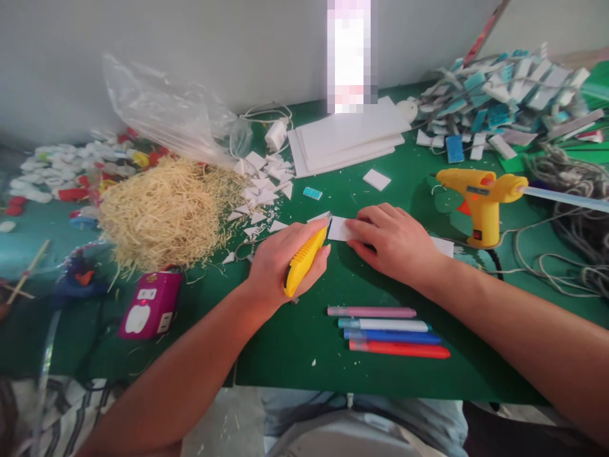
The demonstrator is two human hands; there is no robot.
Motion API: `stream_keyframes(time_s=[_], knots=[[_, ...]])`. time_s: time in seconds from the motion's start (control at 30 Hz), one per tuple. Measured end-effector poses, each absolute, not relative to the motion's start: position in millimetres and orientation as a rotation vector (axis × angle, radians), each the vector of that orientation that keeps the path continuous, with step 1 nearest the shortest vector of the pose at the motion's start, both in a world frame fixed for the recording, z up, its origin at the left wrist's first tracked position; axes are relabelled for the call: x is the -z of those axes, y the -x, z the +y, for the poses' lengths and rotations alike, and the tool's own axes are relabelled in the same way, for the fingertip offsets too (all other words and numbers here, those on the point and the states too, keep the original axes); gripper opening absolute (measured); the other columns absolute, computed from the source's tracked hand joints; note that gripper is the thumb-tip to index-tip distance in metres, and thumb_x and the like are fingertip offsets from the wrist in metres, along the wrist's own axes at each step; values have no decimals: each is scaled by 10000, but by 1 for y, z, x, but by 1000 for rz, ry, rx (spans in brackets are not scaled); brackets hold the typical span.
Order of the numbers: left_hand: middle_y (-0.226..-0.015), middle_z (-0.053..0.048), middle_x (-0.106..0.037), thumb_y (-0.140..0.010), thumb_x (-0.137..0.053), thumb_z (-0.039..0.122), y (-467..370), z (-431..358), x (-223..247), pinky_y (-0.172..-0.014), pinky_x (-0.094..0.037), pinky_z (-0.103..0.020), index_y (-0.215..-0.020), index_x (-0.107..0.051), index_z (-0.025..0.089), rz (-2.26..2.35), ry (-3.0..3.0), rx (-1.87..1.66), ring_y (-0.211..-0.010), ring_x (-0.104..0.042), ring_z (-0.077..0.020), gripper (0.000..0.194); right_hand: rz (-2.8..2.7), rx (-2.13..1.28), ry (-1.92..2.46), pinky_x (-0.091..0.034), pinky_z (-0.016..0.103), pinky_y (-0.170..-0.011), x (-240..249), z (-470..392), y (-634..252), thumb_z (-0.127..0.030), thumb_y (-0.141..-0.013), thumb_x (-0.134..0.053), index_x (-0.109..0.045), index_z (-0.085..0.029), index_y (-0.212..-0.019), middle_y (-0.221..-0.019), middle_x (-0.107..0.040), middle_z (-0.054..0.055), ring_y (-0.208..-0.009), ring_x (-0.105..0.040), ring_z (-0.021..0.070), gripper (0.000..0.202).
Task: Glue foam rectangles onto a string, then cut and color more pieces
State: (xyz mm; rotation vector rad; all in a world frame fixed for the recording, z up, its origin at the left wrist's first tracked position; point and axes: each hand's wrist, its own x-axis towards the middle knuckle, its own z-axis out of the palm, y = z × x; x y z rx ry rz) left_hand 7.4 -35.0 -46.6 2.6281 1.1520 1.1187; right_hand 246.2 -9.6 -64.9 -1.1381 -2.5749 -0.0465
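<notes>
My left hand (273,263) is closed around a yellow utility knife (307,260). Its blade (328,219) rests at the left part of a narrow white foam-board strip (339,228). With fingers together and bent, my right hand (397,238) holds that strip down on the green table; the strip's far end comes out beyond the wrist. The part under my palm is hidden. Several cut white triangles (264,184) lie scattered left of the blade. Behind the strip are a small white rectangle (377,179) and a small blue piece (313,192).
White sheets (352,136) are stacked at the back. A yellow glue gun (485,203) stands right, near cords (566,209) and a heap of blue-white pieces (514,95). Several markers (394,336) lie in front. Left are straw (162,216) and a magenta power box (150,304).
</notes>
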Motion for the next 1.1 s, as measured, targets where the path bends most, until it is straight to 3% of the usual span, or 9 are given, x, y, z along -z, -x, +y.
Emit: stream_keyframes(time_s=[0.5, 0.8, 1.1], knots=[[-1000, -116, -780, -965, -605, 162, -4, -36, 44, -769, -600, -245, -1205, -651, 107, 1151, -2612, -1167, -809, -731, -156, 250, -2570, 87, 1111, -458, 364, -753, 66, -10, -246, -277, -1029, -493, -743, -151, -1116, -1061, -718, 149, -926, -574, 259, 294], [-1005, -89, -787, -970, -620, 215, -5, -35, 45, -780, -609, -245, -1223, -663, 151, 1153, -2591, -1097, -808, -738, -158, 265, -2555, 76, 1111, -465, 365, -757, 66, -10, -247, -279, -1028, -507, -751, -142, -1119, -1058, -723, 152, -927, -590, 259, 294], [-925, -51, -793, -957, -583, 174, -4, -38, 41, -679, -609, -256, -1160, -678, 185, 1214, -2617, -1190, -719, -731, -151, 225, -2547, 41, 1092, -483, 389, -787, 62, -13, -248, -249, -999, -516, -748, -139, -1174, -1067, -724, 162, -951, -599, 273, 310]])
